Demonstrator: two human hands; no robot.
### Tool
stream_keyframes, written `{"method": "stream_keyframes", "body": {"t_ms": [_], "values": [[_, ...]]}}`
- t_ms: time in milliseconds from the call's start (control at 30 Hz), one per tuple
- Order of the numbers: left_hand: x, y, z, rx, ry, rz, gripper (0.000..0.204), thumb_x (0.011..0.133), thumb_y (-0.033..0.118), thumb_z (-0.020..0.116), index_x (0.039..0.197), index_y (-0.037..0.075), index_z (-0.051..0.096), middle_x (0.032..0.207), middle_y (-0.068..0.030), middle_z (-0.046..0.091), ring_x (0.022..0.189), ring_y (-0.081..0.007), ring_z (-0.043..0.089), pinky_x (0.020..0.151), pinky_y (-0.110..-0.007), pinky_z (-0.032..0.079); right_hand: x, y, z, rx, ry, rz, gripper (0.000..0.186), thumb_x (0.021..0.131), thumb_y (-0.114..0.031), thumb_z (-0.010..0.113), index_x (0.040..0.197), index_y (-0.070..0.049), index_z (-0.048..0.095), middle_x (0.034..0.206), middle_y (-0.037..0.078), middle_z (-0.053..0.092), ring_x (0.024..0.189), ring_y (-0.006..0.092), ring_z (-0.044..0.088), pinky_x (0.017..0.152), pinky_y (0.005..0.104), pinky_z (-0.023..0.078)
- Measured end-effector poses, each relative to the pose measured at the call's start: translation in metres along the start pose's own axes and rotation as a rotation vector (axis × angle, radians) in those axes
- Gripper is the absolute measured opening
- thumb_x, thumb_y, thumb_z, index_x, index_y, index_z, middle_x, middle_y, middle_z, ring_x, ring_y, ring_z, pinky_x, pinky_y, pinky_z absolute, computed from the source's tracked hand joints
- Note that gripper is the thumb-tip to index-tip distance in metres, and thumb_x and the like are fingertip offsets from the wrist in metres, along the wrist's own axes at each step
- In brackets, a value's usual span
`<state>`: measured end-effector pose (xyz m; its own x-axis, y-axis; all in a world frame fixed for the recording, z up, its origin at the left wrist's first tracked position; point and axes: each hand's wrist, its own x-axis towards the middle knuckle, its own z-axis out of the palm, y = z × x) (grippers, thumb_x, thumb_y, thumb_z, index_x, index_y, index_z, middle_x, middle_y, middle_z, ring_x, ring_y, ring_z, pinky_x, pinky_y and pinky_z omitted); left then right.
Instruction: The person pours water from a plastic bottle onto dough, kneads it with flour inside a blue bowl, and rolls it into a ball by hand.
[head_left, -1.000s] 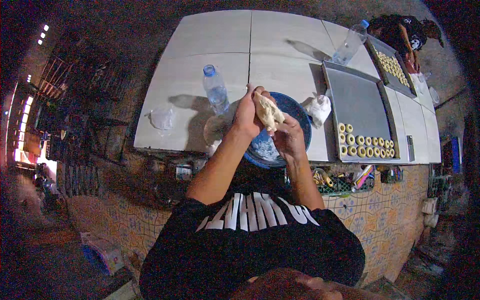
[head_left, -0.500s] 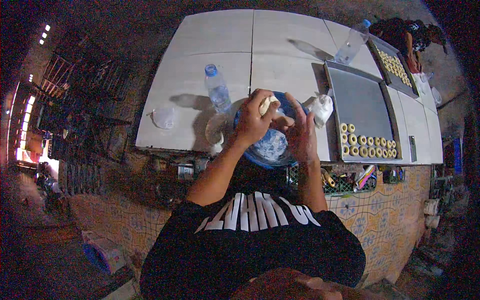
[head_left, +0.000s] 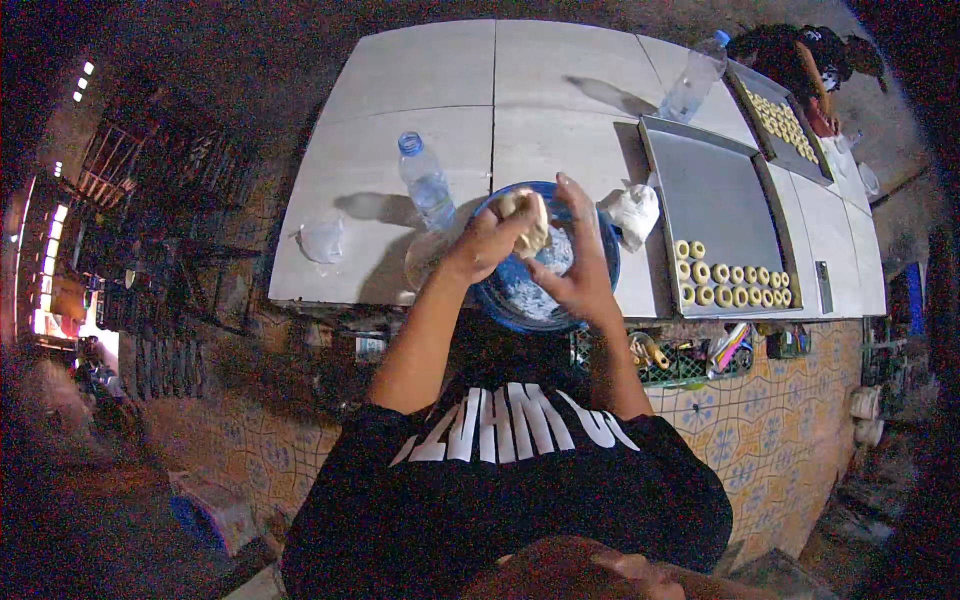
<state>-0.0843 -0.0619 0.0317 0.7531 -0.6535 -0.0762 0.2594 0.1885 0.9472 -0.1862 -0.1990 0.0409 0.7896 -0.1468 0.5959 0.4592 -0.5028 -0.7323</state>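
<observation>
A pale lump of dough (head_left: pixel 528 218) is held over a blue bowl (head_left: pixel 500 297) at the near edge of the white tiled counter. My left hand (head_left: pixel 483 243) grips the lump from the left. My right hand (head_left: pixel 578 262) is next to the dough on its right side, fingers spread and pointing up, touching it at the fingertips. The bowl's inside looks white and floury (head_left: pixel 535 285). A grey metal tray (head_left: pixel 720 215) to the right of the bowl carries rows of small ring-shaped dough pieces (head_left: pixel 728 283) along its near edge.
A clear plastic bottle with a blue cap (head_left: pixel 424 182) stands left of the bowl. A white crumpled bag (head_left: pixel 634 213) lies between bowl and tray. A second bottle (head_left: pixel 695 78) and a second tray of pieces (head_left: pixel 780 122) sit further back. A small clear bag (head_left: pixel 322 240) lies at the left.
Both hands kept working the dough over the bowl. The lump shifted slightly left and my right hand opened out beside it.
</observation>
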Motion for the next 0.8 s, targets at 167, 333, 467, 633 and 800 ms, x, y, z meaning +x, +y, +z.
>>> {"method": "stream_keyframes", "body": {"t_ms": [167,333,467,633,800], "values": [[-0.006,-0.012,-0.016,0.027,-0.224,0.001,0.040,0.100,0.040,0.061,0.128,0.012,0.056,0.119,-0.0030,0.063,0.108,-0.0155,0.060,0.088,-0.034,0.050,-0.002,0.000,0.001,-0.159,-0.120,0.009,0.086,0.070,-0.019,0.090,0.145,-0.010,0.048,0.147,0.022,0.043,0.136,0.0394,0.043,0.112,0.0456,0.037],[0.000,-0.003,-0.012,-0.079,-0.210,-0.102,0.056,0.103,0.044,0.053,0.147,0.012,0.041,0.140,-0.0081,0.055,0.129,-0.0228,0.053,0.104,-0.041,0.046,-0.007,0.019,0.009,-0.201,0.127,-0.026,0.063,0.071,-0.010,0.088,0.126,-0.004,0.057,0.129,0.020,0.052,0.119,0.0360,0.055,0.097,0.0413,0.049],[-0.006,0.001,-0.013,-0.059,-0.280,-0.021,0.045,0.106,0.029,0.050,0.143,0.004,0.046,0.136,-0.0098,0.058,0.126,-0.0210,0.056,0.102,-0.039,0.049,-0.003,0.029,0.005,-0.161,0.183,-0.024,0.040,0.077,-0.010,0.072,0.114,-0.004,0.057,0.113,0.018,0.059,0.101,0.0366,0.060,0.084,0.0395,0.051],[-0.009,0.001,-0.011,0.140,-0.224,-0.037,0.033,0.099,0.016,0.063,0.130,0.004,0.061,0.129,-0.0070,0.063,0.109,-0.0168,0.065,0.085,-0.033,0.057,-0.018,0.052,0.016,0.336,0.247,0.356,0.021,0.080,-0.005,0.071,0.092,-0.007,0.054,0.081,0.001,0.059,0.074,0.0095,0.054,0.067,0.0265,0.046],[-0.005,-0.011,-0.013,0.267,-0.260,0.043,0.031,0.097,0.015,0.065,0.127,0.006,0.062,0.127,-0.0037,0.064,0.107,-0.0128,0.063,0.081,-0.027,0.052,-0.013,0.038,0.010,0.356,0.271,0.464,0.021,0.086,-0.005,0.075,0.086,-0.009,0.055,0.071,-0.002,0.058,0.064,0.0062,0.052,0.055,0.0249,0.042]]}}
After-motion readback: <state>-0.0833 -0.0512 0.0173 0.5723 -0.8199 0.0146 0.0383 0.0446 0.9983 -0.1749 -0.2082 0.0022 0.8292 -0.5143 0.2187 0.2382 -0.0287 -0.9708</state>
